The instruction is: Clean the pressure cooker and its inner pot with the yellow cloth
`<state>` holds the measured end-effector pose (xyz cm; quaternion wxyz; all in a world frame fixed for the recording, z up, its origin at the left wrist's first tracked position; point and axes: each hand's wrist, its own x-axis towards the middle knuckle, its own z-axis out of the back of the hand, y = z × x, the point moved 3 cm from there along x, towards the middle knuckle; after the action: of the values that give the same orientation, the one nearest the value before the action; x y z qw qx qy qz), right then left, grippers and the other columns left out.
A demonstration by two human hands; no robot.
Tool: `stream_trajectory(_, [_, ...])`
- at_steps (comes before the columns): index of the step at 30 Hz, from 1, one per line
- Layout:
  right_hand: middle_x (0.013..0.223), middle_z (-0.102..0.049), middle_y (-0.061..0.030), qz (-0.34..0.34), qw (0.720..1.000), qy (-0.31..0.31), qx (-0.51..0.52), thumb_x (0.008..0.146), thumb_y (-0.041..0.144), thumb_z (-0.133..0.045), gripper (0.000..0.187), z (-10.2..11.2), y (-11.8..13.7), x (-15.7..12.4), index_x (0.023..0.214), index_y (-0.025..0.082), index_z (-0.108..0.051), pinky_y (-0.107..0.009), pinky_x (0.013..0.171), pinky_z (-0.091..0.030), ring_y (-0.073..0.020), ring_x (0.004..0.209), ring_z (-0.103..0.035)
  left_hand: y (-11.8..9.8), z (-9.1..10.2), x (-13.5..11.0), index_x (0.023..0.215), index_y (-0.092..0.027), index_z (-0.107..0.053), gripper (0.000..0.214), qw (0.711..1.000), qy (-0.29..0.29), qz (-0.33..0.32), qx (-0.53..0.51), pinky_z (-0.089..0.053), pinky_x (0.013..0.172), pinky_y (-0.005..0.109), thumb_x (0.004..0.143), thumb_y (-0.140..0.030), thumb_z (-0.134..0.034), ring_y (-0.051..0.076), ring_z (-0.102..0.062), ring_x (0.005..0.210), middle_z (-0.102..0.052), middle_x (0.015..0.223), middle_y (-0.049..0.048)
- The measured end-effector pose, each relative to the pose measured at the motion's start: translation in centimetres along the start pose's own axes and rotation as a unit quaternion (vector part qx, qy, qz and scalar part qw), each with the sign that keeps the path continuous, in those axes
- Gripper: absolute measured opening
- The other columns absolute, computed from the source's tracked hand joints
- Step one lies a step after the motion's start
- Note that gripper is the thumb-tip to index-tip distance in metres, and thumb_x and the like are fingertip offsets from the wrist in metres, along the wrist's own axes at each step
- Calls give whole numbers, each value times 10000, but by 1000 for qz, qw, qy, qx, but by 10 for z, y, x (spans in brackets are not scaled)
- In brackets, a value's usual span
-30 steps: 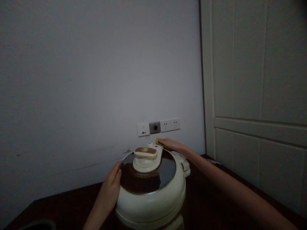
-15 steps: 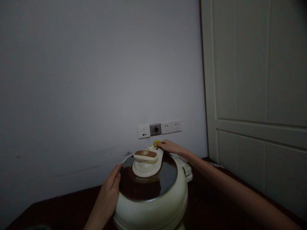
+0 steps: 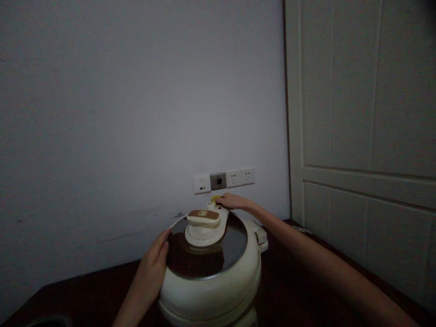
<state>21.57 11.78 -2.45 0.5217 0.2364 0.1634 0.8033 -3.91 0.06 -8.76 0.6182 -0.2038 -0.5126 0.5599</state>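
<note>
A white electric pressure cooker (image 3: pixel 211 297) stands in front of me, its dark shiny lid (image 3: pixel 194 265) topped by a white handle (image 3: pixel 203 218) with a brown inlay. My left hand (image 3: pixel 155 261) grips the cooker's left side, thumb near the lid's rim and the other fingers partly hidden. At the far end of the lid, my right hand (image 3: pixel 231 200) is closed on a small yellow cloth or sponge (image 3: pixel 214 199), too small to tell which. It presses beside the round white valve (image 3: pixel 210 205) behind the handle.
The cooker sits on a dark table (image 3: pixel 98 290) against a pale wall (image 3: pixel 143 113). Sockets (image 3: pixel 240 177) and a grey switch plate (image 3: pixel 218 180) are set low in the wall. A panelled door (image 3: pixel 340 136) rises at right. A round rim (image 3: pixel 51 320) shows at lower left.
The yellow piece and my right hand have shifted slightly left along the back of the lid. My left hand keeps its place on the cooker. The whole view has moved a little.
</note>
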Motion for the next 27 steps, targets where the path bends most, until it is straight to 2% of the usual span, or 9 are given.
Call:
stream_trajectory(2, [622,-595,-14,-8,1000,11,8,894,290,-434,306,-4,-3,12,725,129,-631,-228,542,-365,-118,558,-478,1,0,1,1233,-75,-554,581,1000,1,-2,0,-242,1124,420,797,-417,-381,240,-435,1286,-530,1333,136])
stream_trajectory(5, [691,-635,-36,-10,1000,0,5,904,287,-418,314,-5,-3,9,749,125,-639,-234,575,-385,-135,624,-517,1,-1,1,1246,-49,-539,609,1000,5,-15,2,-238,1126,422,799,-429,-374,246,-434,1286,-521,1338,153])
stream_trajectory(7, [748,-657,-54,-3,1000,-15,-3,914,309,-405,336,-4,3,-7,754,132,-641,-242,608,-398,-152,678,-544,1,-1,2,1251,-45,-534,618,1000,8,-23,5,-238,1126,421,799,-432,-368,245,-434,1285,-515,1343,154])
stream_trajectory(11, [871,-677,-111,13,998,-53,-26,928,365,-374,372,-4,22,-56,840,127,-647,-287,706,-431,-194,771,-591,1,-2,2,1257,-38,-527,627,1000,10,-25,11,-251,1121,412,801,-431,-350,237,-436,1284,-520,1338,154])
stream_trajectory(15, [1109,-637,-134,123,984,-110,-63,939,308,-363,322,-12,46,-100,1017,134,-623,-329,914,-408,-212,1010,-574,-2,-3,2,1258,-35,-523,634,999,14,-27,23,-243,1125,389,801,-432,-332,222,-427,1291,-512,1347,154])
stream_trajectory(17, [1191,-605,-133,163,976,-125,-77,947,280,-350,321,-15,52,-111,1058,139,-616,-347,977,-386,-212,1102,-540,-2,-2,2,1257,-34,-523,633,999,11,-24,27,-239,1126,391,804,-431,-329,221,-425,1292,-506,1351,157])
stream_trajectory(24, [1180,-619,-142,149,978,-117,-86,943,280,-393,309,-14,58,-132,1017,139,-657,-393,1016,-388,-235,1149,-538,-4,-1,-2,1232,-64,-552,596,999,8,-35,15,-248,1120,426,815,-435,-344,237,-439,1282,-529,1330,149])
stream_trajectory(27, [1295,-556,-127,171,977,-110,-69,920,263,-438,293,-16,69,-154,1098,158,-645,-408,1070,-336,-242,1255,-456,-6,-1,-3,1244,-68,-546,606,999,7,-29,18,-236,1126,418,815,-436,-331,230,-423,1295,-518,1343,141])
